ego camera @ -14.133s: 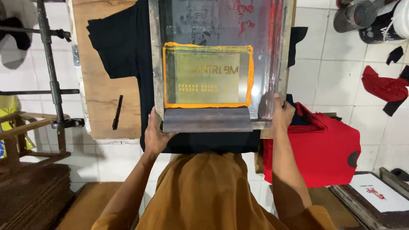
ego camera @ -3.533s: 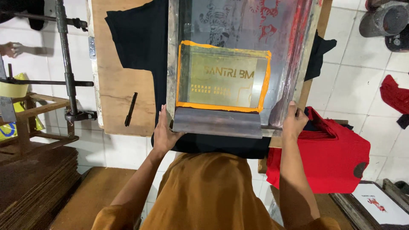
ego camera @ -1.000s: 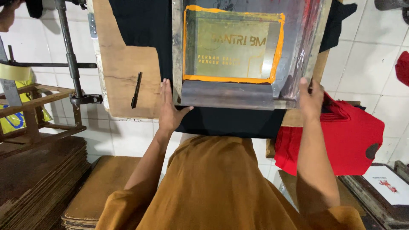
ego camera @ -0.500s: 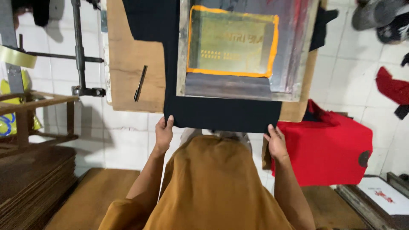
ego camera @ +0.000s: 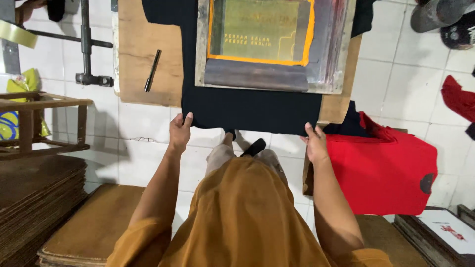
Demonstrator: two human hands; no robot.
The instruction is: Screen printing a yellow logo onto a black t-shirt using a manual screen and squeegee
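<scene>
Fingers of the left hand (ego camera: 179, 131) and the right hand (ego camera: 315, 143) curl closed over the bottom hem of a black T-shirt (ego camera: 250, 108), one at each corner. The shirt lies flat on a wooden printing board (ego camera: 134, 59), beneath an orange-taped screen-printing frame (ego camera: 271, 44). A black marker (ego camera: 152, 70) rests left of the shirt; a red T-shirt (ego camera: 381, 168) lies to its lower right.

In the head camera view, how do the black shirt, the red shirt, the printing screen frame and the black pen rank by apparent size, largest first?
1. Black shirt and printing screen frame: they look similar; the frame covers part of the shirt, so I do not rank them.
2. Red shirt.
3. Black pen, clearly smallest.
</scene>
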